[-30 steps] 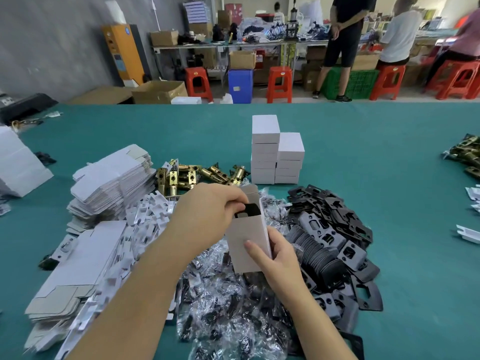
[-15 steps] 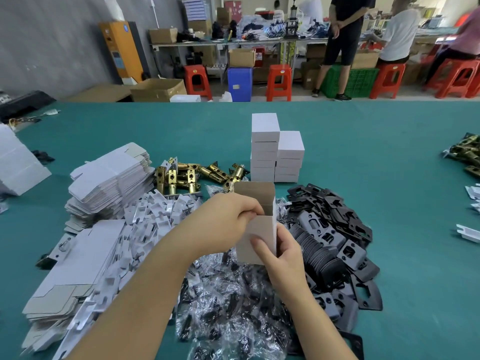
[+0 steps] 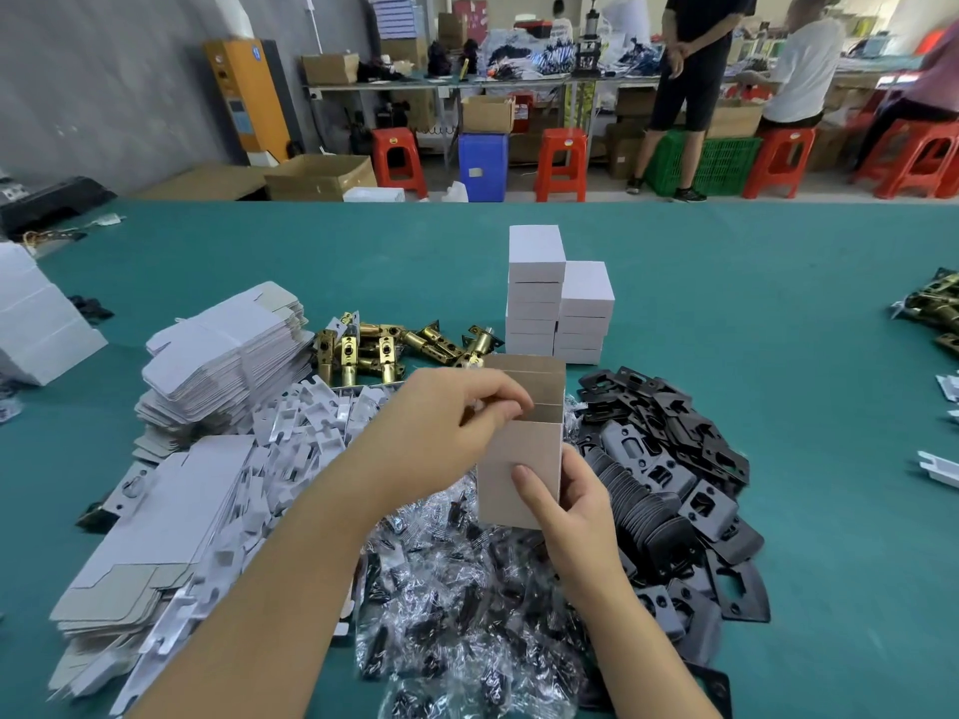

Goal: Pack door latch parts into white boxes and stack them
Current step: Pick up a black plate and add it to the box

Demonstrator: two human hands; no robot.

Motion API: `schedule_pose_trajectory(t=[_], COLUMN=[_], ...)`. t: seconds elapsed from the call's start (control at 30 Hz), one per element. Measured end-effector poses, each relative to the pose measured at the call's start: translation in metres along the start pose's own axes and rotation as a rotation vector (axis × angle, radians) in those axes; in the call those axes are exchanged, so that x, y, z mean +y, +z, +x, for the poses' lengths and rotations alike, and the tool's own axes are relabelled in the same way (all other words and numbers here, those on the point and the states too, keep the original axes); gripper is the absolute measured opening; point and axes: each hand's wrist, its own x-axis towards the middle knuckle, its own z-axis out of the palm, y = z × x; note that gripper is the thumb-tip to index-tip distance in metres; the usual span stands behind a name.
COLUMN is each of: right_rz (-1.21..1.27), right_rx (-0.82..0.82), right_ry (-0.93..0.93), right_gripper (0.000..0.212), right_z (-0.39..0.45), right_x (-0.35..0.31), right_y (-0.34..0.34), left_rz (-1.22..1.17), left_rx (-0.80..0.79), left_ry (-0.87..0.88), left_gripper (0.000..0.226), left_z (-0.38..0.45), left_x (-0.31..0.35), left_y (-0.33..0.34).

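- The right hand [image 3: 568,511] gripped an open white box [image 3: 519,459] from its near right side, the thumb [image 3: 529,487] laid flat on the front panel and the other fingers wrapped behind it.
- The left hand [image 3: 446,422] sat at the box's mouth with its fingers curled and pinched together at the left top edge; whatever lay under the fingertips was too hidden to tell.
- The box stood upright above the table, its top flap [image 3: 524,371] raised on the far side and showing a brown inside.
- Directly beneath the hands lay a heap of clear plastic bags [image 3: 467,604] holding dark small parts.
- Just right of the box was a pile of black plates [image 3: 674,469], some stacked on edge in a row.
- Left of the hands lay a scatter of white plastic inserts [image 3: 301,438], and further left two stacks of flat unfolded cartons [image 3: 223,355].
- Beyond the box, brass latch bolts [image 3: 384,345] lay in a loose group on the green table [image 3: 778,355].
- Just right of the bolts stood two columns of closed white boxes [image 3: 555,298], touching each other, the left column taller.
- At the far right edge lay more brass parts [image 3: 934,313].
- Beyond the table were red stools [image 3: 563,163], and a standing person [image 3: 690,70].
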Motion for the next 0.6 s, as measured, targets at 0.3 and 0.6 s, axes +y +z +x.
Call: schedule_pose_trajectory(t=[0.3,0.6], right_rz=[0.144,0.056], right_rx=[-0.005,-0.079], right_ry=[0.059,0.048], right_gripper=[0.04,0.044], right_z=[0.002,0.001], right_x=[-0.002,-0.004], right_y=[-0.002,-0.002], left_rz=[-0.141,-0.445], left_rx=[0.046,0.05], left_ry=[-0.035,-0.114], left_gripper=[0.048,0.059], left_z=[-0.008,-0.019], left_x=[-0.033,-0.045], left_y=[0.005,0.019])
